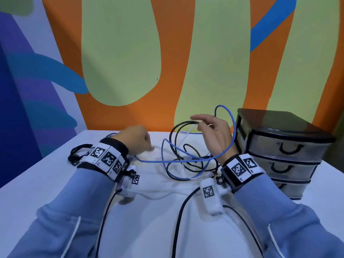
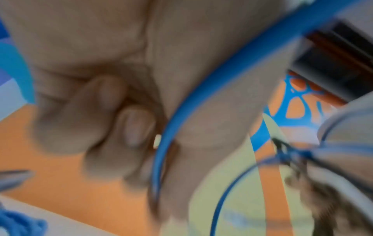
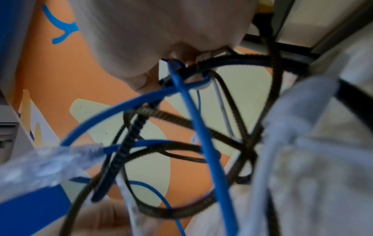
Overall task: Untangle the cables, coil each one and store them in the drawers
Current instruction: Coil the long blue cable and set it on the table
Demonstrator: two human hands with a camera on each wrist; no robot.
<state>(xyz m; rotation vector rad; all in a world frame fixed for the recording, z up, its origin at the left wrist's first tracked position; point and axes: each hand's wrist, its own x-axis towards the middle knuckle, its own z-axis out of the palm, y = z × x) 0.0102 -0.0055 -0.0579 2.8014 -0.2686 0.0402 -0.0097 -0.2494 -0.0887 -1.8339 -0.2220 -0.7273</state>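
Head view: right hand (image 1: 214,135) pinches the cable tangle (image 1: 188,155) aloft, just left of the drawers (image 1: 279,151); left hand (image 1: 137,140), farther left, grips the blue cable (image 1: 149,160).

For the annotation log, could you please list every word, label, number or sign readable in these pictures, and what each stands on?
No readable words or numbers.
Left wrist band: black-and-white square code tags only; tiny print beside them is too small to read.
Right wrist band: the same, unreadable.
Drawer unit: no label visible.
Both wrist views: too blurred to show any text.
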